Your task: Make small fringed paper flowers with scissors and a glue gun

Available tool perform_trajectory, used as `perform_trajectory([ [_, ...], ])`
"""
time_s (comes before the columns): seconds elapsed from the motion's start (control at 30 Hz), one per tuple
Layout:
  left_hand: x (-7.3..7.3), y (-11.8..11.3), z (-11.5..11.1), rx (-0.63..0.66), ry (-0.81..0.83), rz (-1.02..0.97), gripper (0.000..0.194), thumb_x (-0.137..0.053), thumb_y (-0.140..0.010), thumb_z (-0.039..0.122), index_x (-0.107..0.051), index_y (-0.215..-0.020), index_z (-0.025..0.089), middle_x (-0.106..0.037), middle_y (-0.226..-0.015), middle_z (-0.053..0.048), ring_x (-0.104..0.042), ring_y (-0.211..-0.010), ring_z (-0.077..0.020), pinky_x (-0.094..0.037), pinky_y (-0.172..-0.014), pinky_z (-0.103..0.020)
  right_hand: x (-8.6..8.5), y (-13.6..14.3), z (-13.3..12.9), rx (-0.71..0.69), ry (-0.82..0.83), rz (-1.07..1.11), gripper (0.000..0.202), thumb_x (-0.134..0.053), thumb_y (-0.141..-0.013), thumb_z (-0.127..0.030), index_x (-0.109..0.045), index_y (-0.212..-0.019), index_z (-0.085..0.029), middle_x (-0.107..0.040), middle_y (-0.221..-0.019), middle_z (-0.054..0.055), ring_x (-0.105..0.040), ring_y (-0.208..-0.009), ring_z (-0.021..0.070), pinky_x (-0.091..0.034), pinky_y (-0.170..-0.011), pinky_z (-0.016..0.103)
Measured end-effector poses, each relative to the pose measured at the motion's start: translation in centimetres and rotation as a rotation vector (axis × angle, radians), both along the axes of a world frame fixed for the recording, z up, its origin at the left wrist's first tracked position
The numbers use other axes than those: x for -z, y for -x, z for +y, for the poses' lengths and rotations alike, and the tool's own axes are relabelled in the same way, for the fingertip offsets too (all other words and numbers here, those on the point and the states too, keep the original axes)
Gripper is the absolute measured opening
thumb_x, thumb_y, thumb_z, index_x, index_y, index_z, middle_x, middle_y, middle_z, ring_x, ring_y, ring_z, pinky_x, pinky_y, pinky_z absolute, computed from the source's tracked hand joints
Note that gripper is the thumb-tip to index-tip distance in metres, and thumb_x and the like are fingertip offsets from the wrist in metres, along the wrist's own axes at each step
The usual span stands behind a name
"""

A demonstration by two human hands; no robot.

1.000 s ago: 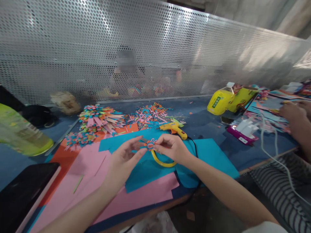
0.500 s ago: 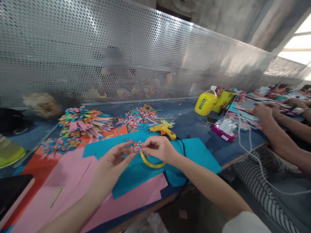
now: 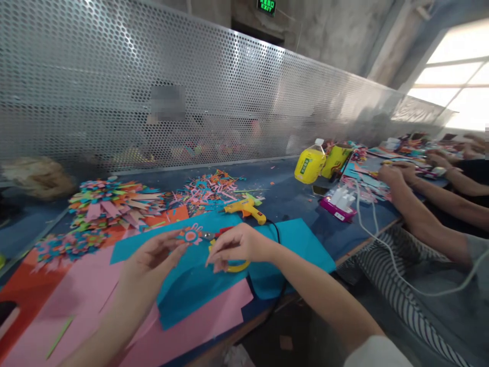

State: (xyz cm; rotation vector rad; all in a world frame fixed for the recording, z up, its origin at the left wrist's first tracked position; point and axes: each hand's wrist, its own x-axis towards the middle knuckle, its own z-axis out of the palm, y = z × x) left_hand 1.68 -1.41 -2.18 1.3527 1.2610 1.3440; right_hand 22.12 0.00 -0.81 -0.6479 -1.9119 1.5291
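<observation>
A small layered paper flower [image 3: 190, 235], orange, pink and blue, is pinched between the thumb and fingers of my left hand [image 3: 155, 257]. My right hand [image 3: 239, 247] is just right of it, over the blue paper [image 3: 191, 285], with bent fingers pointing down and left. A yellow ring-shaped thing [image 3: 239, 266] lies partly under that hand, and a red-handled tool with a metal tip [image 3: 208, 235] shows beside its knuckles. Whether my right fingers grip any of these is hidden. Behind them lies a yellow glue gun [image 3: 248, 210].
Piles of cut paper pieces [image 3: 114, 201] lie at the back left. A yellow bottle [image 3: 308, 163] and a purple pack [image 3: 338, 204] stand further right. Another person's forearms [image 3: 416, 204] rest at the right. A perforated metal screen [image 3: 229, 97] closes the back.
My right hand has come away from the flower and turned downward over the yellow ring. My left hand still holds the flower. The view has shifted to the right.
</observation>
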Motion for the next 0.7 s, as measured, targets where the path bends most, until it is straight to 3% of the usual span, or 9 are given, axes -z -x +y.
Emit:
perform_trajectory([
  [0.13,0.5,0.4,0.2,0.015,0.022,0.004,0.038,-0.072,-0.059,0.038,-0.060,-0.090,0.020,-0.061,-0.069,0.002,-0.053,-0.056,-0.0095,-0.044,-0.049,-0.018,-0.5,-0.5,0.5,0.039,0.072,0.271,0.024,-0.063,-0.073,-0.034,-0.065,-0.086,-0.014,-0.067,-0.075,0.004,-0.065,-0.071,0.0151,-0.055,-0.061,0.026],
  [0.23,0.5,0.6,0.2,0.021,0.030,0.002,0.038,-0.071,-0.061,0.037,-0.059,-0.093,0.020,-0.059,-0.067,0.003,-0.051,-0.057,-0.0087,-0.043,-0.050,-0.017,-0.7,-0.9,0.9,0.178,-0.016,0.413,0.021,-0.061,-0.076,-0.033,-0.064,-0.090,-0.017,-0.068,-0.082,0.004,-0.066,-0.080,0.0166,-0.055,-0.068,0.030],
  [0.33,0.4,0.6,0.3,0.009,0.025,-0.045,0.035,-0.069,-0.064,0.037,-0.057,-0.092,0.020,-0.056,-0.064,0.004,-0.049,-0.055,-0.0080,-0.041,-0.049,-0.017,-1.1,-1.4,1.2,0.319,-0.205,0.366,0.023,-0.050,-0.084,-0.033,-0.060,-0.102,-0.021,-0.065,-0.104,0.005,-0.061,-0.096,0.0171,-0.051,-0.084,0.035],
  [0.43,0.3,0.6,0.5,-0.007,0.007,-0.067,0.032,-0.069,-0.065,0.035,-0.057,-0.090,0.019,-0.055,-0.061,0.005,-0.048,-0.052,-0.0074,-0.040,-0.048,-0.018,-1.5,-1.8,1.3,0.407,-0.629,0.006,0.030,-0.043,-0.087,-0.027,-0.054,-0.114,-0.022,-0.055,-0.121,0.005,-0.049,-0.115,0.0180,-0.039,-0.098,0.038],
  [0.53,0.3,0.6,0.7,-0.011,-0.006,-0.057,0.032,-0.069,-0.064,0.034,-0.056,-0.089,0.018,-0.055,-0.060,0.005,-0.048,-0.051,-0.0074,-0.040,-0.048,-0.019,-1.3,-2.2,1.4,0.356,-1.036,-0.496,0.030,-0.040,-0.087,-0.020,-0.057,-0.112,-0.014,-0.058,-0.116,0.012,-0.047,-0.114,0.0228,-0.035,-0.096,0.043],
  [0.6,0.4,0.6,0.8,-0.016,-0.004,-0.056,0.033,-0.069,-0.064,0.035,-0.056,-0.090,0.019,-0.056,-0.062,0.005,-0.048,-0.051,-0.0073,-0.040,-0.048,-0.019,-1.1,-2.4,1.2,0.346,-1.136,-0.778,0.028,-0.039,-0.087,-0.018,-0.064,-0.095,-0.008,-0.065,-0.095,0.017,-0.056,-0.098,0.0260,-0.040,-0.084,0.044],
  [0.7,0.5,0.8,0.9,-0.026,-0.014,-0.040,0.033,-0.069,-0.064,0.035,-0.057,-0.090,0.019,-0.057,-0.063,0.004,-0.049,-0.052,-0.0072,-0.040,-0.048,-0.018,-0.9,-2.3,0.8,0.222,-1.019,-0.960,0.037,-0.043,-0.087,-0.030,-0.065,-0.065,-0.009,-0.064,-0.060,0.011,-0.059,-0.067,0.0202,-0.042,-0.065,0.034],
])
